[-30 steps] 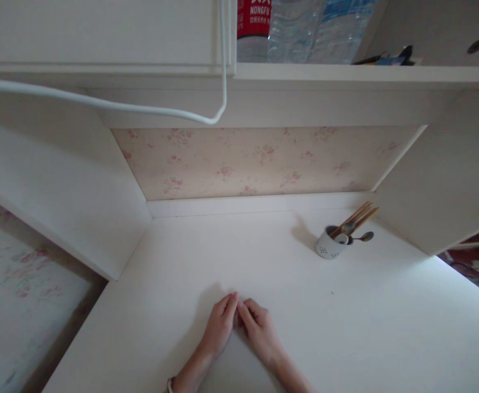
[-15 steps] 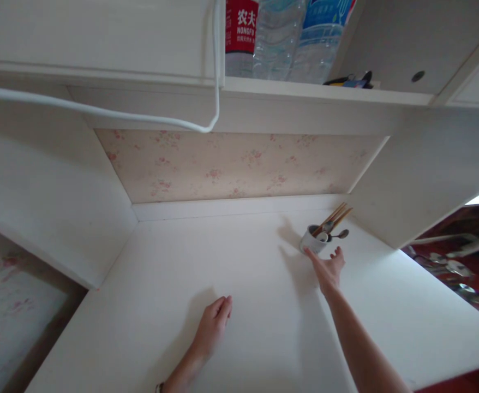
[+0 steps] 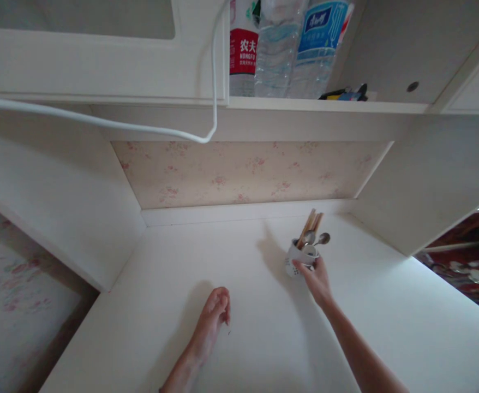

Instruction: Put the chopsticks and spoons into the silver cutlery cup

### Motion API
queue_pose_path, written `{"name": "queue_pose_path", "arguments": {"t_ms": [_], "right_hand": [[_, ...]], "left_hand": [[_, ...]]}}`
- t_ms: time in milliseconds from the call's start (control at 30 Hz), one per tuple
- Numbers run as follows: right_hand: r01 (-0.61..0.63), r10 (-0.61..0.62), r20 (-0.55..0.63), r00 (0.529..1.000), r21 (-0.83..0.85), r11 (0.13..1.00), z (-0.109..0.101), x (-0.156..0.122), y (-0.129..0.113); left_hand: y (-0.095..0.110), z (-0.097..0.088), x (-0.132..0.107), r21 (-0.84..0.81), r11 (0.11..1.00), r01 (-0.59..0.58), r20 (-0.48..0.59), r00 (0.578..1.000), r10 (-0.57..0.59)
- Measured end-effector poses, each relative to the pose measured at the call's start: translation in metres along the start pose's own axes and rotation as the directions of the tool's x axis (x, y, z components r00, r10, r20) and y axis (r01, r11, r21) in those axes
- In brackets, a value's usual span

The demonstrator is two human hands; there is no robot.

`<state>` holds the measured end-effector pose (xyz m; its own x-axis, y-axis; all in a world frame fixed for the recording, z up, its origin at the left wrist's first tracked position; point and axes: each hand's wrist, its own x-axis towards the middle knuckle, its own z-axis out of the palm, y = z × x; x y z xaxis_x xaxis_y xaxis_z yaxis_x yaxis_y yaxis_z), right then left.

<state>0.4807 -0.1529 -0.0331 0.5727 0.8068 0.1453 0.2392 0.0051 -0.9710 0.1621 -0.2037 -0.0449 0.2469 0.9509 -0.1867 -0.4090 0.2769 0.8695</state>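
A small white utensil cup (image 3: 294, 261) stands on the white desk (image 3: 387, 305), holding wooden chopsticks (image 3: 310, 225) and metal spoons (image 3: 320, 238). My right hand (image 3: 316, 277) reaches forward, its fingers closed round the cup's near side. My left hand (image 3: 210, 321) rests on the desk at the lower middle. Its fingers are curled together, and whether anything is in them is hidden.
A floral back panel (image 3: 243, 172) and white side walls enclose the desk. A shelf above carries several water bottles (image 3: 280, 49) and small dark items (image 3: 346, 94). A white cable (image 3: 100, 123) hangs across the upper left. Cluttered red flooring shows at the far right.
My right hand left my left hand, reached to the cup at the back right and closed on it. The cup now sits further left, its chopsticks more upright. My left hand stayed in place.
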Motion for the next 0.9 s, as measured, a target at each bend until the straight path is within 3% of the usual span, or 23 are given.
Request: {"name": "queue_pose_path", "arguments": {"t_ms": [67, 133, 233, 367, 467, 533, 600, 700, 900], "right_hand": [[-0.078, 0.053, 0.240, 0.969, 0.098, 0.992, 0.009, -0.041, -0.011], [-0.230, 0.089, 0.497, 0.863, 0.230, 0.946, 0.019, -0.083, -0.023], [-0.496, 0.121, 0.718, 0.685, 0.338, 0.800, 0.034, -0.138, -0.038], [-0.814, 0.260, 0.860, 0.439, 0.259, 0.520, 0.052, -0.181, -0.049], [-0.948, 0.332, 0.913, 0.236, 0.141, 0.286, 0.059, -0.193, -0.051], [-0.975, 0.302, 0.944, 0.132, 0.068, 0.213, 0.060, -0.198, -0.048], [-0.980, 0.250, 0.966, 0.064, 0.014, 0.198, 0.058, -0.201, -0.043], [-0.978, 0.205, 0.978, 0.030, -0.014, 0.209, 0.053, -0.207, -0.031], [-0.961, 0.186, 0.979, -0.079, -0.124, 0.246, 0.036, -0.213, -0.020]], "left_hand": [[0.004, 0.001, 0.006, -0.140, 0.990, 0.007, 0.039, 0.999, -0.002], [0.008, 0.006, 0.011, -0.274, 0.959, 0.066, 0.110, 0.993, -0.037], [0.011, 0.021, 0.013, -0.412, 0.893, 0.180, 0.196, 0.975, -0.106], [0.015, 0.038, 0.003, -0.539, 0.788, 0.297, 0.110, 0.953, -0.284], [0.016, 0.039, -0.005, -0.611, 0.759, 0.225, -0.047, 0.947, -0.319], [0.013, 0.034, -0.008, -0.654, 0.730, 0.199, -0.083, 0.940, -0.330], [0.010, 0.026, -0.010, -0.698, 0.681, 0.222, -0.044, 0.936, -0.350], [0.008, 0.014, -0.009, -0.745, 0.615, 0.260, 0.005, 0.924, -0.383], [0.022, -0.010, 0.000, -0.784, 0.621, 0.022, -0.158, 0.959, -0.234]]}}
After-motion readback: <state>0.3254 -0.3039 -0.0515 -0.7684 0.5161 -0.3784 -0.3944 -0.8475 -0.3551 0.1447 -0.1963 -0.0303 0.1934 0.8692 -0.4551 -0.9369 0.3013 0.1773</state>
